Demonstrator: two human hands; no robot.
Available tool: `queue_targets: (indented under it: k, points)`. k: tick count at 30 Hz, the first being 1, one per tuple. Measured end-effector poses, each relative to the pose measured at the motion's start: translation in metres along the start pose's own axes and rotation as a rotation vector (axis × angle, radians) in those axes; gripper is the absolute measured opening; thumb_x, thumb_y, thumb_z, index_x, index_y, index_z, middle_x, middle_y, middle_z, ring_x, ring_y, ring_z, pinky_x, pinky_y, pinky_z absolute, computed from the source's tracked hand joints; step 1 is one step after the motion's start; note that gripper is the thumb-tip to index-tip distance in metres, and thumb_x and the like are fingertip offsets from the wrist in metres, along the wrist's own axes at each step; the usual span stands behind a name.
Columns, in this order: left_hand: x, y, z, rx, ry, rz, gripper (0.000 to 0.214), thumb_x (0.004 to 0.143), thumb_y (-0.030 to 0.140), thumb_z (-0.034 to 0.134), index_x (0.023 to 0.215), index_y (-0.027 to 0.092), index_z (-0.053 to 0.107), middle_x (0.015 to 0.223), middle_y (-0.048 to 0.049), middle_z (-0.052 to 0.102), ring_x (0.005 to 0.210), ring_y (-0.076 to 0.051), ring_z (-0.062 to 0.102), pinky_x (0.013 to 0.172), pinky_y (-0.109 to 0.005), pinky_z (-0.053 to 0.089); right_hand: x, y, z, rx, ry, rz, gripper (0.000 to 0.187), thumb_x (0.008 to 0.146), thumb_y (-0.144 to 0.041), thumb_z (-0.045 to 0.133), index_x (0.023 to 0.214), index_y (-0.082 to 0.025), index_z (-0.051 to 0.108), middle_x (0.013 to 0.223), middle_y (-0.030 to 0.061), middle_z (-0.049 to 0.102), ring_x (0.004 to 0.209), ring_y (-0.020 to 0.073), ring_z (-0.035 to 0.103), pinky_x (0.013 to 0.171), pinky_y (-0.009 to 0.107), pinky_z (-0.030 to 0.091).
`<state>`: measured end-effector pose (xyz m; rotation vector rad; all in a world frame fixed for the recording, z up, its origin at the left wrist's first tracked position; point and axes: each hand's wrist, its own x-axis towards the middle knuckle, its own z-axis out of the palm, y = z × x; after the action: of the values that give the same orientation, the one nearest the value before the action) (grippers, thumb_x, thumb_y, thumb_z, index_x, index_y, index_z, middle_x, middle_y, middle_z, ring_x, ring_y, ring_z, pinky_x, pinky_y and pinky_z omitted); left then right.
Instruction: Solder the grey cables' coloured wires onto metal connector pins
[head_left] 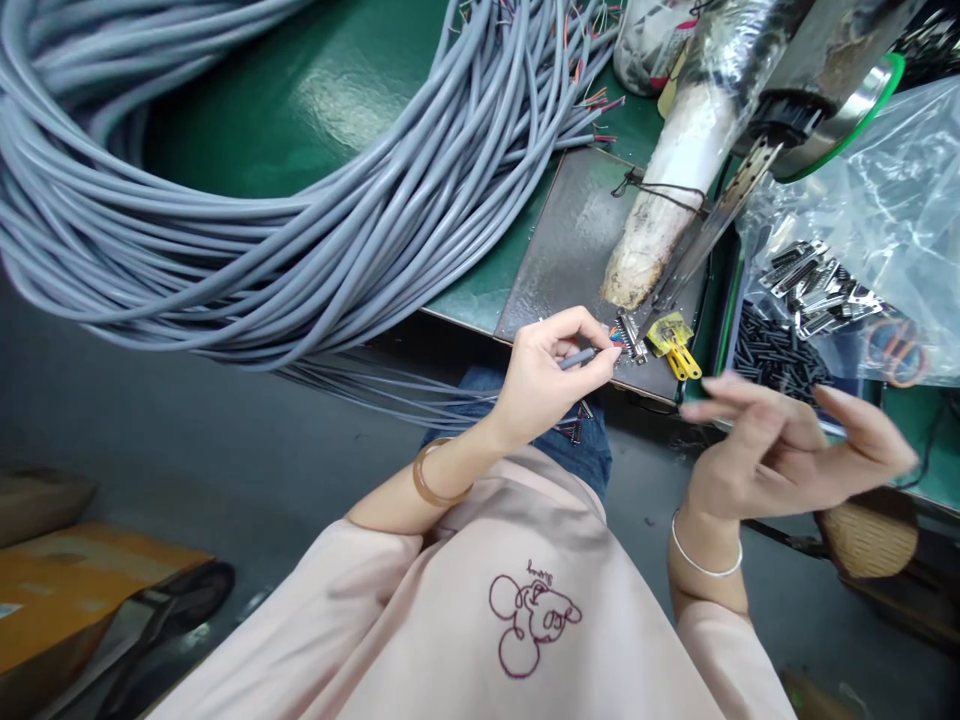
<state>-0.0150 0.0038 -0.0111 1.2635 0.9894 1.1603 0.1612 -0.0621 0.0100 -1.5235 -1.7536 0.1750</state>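
My left hand (551, 375) pinches the end of a thin grey cable (579, 359) and holds its stripped coloured wires against a small metal connector (628, 338) clamped at the front edge of a dark metal plate (570, 240). My right hand (787, 445) hovers to the right, off the bench edge, with its fingers stretched out and slightly blurred. It appears to hold nothing. A yellow clip (675, 345) sits just right of the connector.
A big coil of grey cables (247, 200) covers the green bench (315, 90) at left. A wrapped tool (675, 190) slants down over the plate. At right lie a plastic bag of metal shells (825, 280) and a tray of black sleeves (776, 355). Cardboard boxes (67, 590) stand on the floor.
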Motion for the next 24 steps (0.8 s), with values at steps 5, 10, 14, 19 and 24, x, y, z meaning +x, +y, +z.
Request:
queue_targets:
  k: [5,10,14,19,24]
  points:
    - [0.001,0.002,0.000,-0.003,0.001,0.009,0.012,0.082,0.021,0.072,0.073,0.016,0.065,0.078,-0.0024,0.067,0.064,-0.009,0.055,0.052,-0.020,0.040,0.006,-0.004,0.016,0.005,0.020,0.018,0.019,0.085,-0.039,0.074,0.089,-0.025,0.063,0.110,0.0068,0.076,0.098,0.0240,0.075,0.079,0.039,0.065]
    - [0.002,0.003,0.002,0.019,0.003,0.027,0.013,0.082,0.021,0.072,0.073,0.016,0.065,0.073,-0.0001,0.064,0.057,-0.006,0.049,0.049,-0.020,0.036,0.008,-0.006,0.027,0.025,0.154,-0.068,0.009,0.089,-0.018,0.069,0.092,-0.024,0.064,0.105,0.0035,0.078,0.093,0.0193,0.077,0.081,0.036,0.065]
    - [0.002,0.006,0.002,0.021,0.015,0.043,0.013,0.083,0.022,0.072,0.074,0.016,0.065,0.075,0.0000,0.064,0.059,-0.006,0.051,0.050,-0.019,0.037,0.012,-0.008,0.027,0.006,0.181,-0.120,0.015,0.086,-0.012,0.071,0.092,-0.024,0.065,0.106,0.0027,0.078,0.090,0.0182,0.077,0.080,0.034,0.064]
    - [0.002,0.009,0.001,0.047,0.027,0.056,0.014,0.082,0.023,0.074,0.074,0.016,0.065,0.078,-0.0005,0.064,0.057,-0.006,0.049,0.048,-0.020,0.035,0.016,-0.011,0.026,-0.056,0.190,-0.156,0.016,0.086,-0.012,0.071,0.094,-0.025,0.066,0.105,0.0012,0.078,0.092,0.0186,0.076,0.082,0.035,0.063]
    - [0.002,0.010,0.002,0.052,0.034,0.073,0.014,0.083,0.021,0.073,0.073,0.016,0.065,0.078,-0.0003,0.064,0.057,-0.005,0.048,0.048,-0.020,0.035,0.018,-0.012,0.029,-0.152,0.216,-0.241,0.023,0.084,-0.009,0.074,0.099,-0.026,0.068,0.105,0.0014,0.079,0.093,0.0175,0.076,0.084,0.032,0.063]
